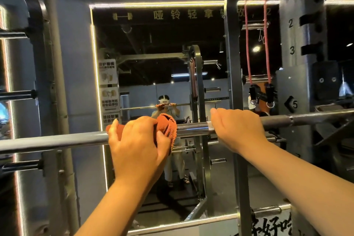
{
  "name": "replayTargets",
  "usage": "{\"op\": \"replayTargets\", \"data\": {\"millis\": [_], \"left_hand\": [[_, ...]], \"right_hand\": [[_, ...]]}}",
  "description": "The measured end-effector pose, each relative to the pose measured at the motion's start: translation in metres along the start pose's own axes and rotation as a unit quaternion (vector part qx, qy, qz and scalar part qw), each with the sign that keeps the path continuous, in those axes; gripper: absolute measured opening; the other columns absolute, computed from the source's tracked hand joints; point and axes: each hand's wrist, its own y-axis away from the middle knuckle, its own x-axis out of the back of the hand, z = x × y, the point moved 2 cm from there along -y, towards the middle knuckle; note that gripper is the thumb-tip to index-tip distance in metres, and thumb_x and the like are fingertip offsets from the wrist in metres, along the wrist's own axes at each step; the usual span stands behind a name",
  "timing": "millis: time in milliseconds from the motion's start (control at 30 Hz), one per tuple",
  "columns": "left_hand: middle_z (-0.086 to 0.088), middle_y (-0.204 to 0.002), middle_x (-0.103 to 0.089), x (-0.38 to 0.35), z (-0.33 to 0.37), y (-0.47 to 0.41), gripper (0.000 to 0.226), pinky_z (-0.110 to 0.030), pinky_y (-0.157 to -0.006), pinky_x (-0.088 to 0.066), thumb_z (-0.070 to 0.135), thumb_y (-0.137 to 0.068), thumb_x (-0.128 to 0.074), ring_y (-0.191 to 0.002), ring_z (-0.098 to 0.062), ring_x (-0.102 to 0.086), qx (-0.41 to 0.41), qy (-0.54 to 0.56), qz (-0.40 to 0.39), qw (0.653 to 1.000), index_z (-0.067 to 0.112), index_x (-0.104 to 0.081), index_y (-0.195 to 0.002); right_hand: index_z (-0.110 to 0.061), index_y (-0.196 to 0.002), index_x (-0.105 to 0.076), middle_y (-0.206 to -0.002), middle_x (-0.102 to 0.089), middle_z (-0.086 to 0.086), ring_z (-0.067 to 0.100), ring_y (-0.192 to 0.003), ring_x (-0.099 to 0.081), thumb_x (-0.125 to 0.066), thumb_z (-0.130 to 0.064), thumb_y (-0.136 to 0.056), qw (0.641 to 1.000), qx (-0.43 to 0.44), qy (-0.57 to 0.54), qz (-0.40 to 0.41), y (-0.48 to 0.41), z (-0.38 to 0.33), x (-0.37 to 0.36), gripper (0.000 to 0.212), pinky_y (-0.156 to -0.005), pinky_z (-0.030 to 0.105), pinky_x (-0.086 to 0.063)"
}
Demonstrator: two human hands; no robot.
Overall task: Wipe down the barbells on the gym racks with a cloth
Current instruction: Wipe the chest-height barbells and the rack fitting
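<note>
A steel barbell (57,141) runs across the view at chest height, resting in a rack. An orange cloth (168,126) is wrapped over the bar near its middle. My left hand (138,143) grips the cloth around the bar. Just to the right, my right hand (237,128) lies over the bare bar with its fingers curled over the top, beside the knurled section (193,126).
A grey rack upright (232,63) stands behind the bar. A numbered rack post (295,44) rises at the right. A red resistance band (247,44) hangs from the top. Plate pegs (21,94) stick out at the left. A wall mirror (153,53) ahead reflects a person.
</note>
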Motion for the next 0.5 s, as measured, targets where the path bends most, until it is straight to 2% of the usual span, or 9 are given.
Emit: {"op": "replayTargets", "data": {"millis": [67, 133, 200, 267, 367, 500], "left_hand": [[0.013, -0.085, -0.061, 0.001, 0.02, -0.013, 0.029, -0.054, -0.114, -0.032, 0.045, -0.098, -0.031, -0.082, -0.013, -0.06, 0.0, -0.036, -0.068, 0.997, 0.03, -0.055, -0.096], [0.013, -0.088, -0.059, -0.004, 0.042, -0.028, 0.038, -0.046, -0.1, -0.043, 0.051, -0.102, -0.021, -0.081, -0.014, -0.061, -0.044, -0.1, -0.142, 0.984, 0.031, -0.052, -0.096], [0.01, -0.091, -0.061, -0.011, 0.057, -0.039, 0.04, -0.038, -0.083, -0.049, 0.053, -0.105, -0.021, -0.081, -0.015, -0.064, -0.097, -0.132, -0.166, 0.972, 0.028, -0.052, -0.097], [0.008, -0.088, -0.064, -0.017, 0.058, -0.042, 0.037, -0.036, -0.074, -0.049, 0.049, -0.107, -0.024, -0.076, -0.017, -0.065, -0.127, -0.136, -0.166, 0.968, 0.028, -0.052, -0.094], [0.009, -0.078, -0.062, -0.021, 0.045, -0.035, 0.041, -0.031, -0.065, -0.04, 0.051, -0.106, -0.025, -0.064, -0.016, -0.06, -0.165, -0.146, -0.113, 0.969, 0.029, -0.054, -0.086], [0.008, -0.081, -0.066, -0.027, 0.043, -0.027, 0.051, -0.031, -0.07, -0.04, 0.051, -0.106, -0.018, -0.066, -0.016, -0.061, -0.167, -0.119, -0.054, 0.977, 0.029, -0.06, -0.088]], "right_hand": [[-0.022, -0.084, -0.048, -0.064, -0.045, -0.007, 0.012, -0.055, -0.048, -0.007, -0.041, -0.102, 0.998, 0.026, 0.048, -0.043, -0.002, -0.004, 0.005, 0.048, -0.054, 0.027, -0.037], [-0.016, -0.11, -0.047, -0.081, -0.05, -0.001, 0.02, -0.069, -0.055, -0.035, -0.028, -0.107, 0.992, 0.058, 0.06, -0.093, -0.006, -0.018, 0.013, 0.017, -0.063, 0.033, -0.047], [-0.014, -0.123, -0.043, -0.097, -0.059, 0.005, 0.026, -0.083, -0.062, -0.048, -0.024, -0.106, 0.988, 0.075, 0.052, -0.124, -0.012, -0.037, 0.019, 0.021, -0.068, 0.039, -0.049], [-0.015, -0.126, -0.047, -0.106, -0.063, 0.006, 0.027, -0.088, -0.064, -0.042, -0.027, -0.108, 0.986, 0.081, 0.066, -0.127, -0.017, -0.045, 0.015, 0.023, -0.067, 0.038, -0.046], [-0.018, -0.117, -0.055, -0.088, -0.06, 0.0, 0.019, -0.071, -0.056, -0.022, -0.034, -0.11, 0.991, 0.067, 0.069, -0.095, -0.011, -0.043, 0.011, 0.037, -0.061, 0.032, -0.045], [-0.019, -0.118, -0.053, -0.084, -0.057, -0.003, 0.019, -0.07, -0.059, -0.018, -0.037, -0.11, 0.993, 0.073, 0.057, -0.07, -0.007, -0.038, 0.012, 0.041, -0.064, 0.033, -0.051]]}}
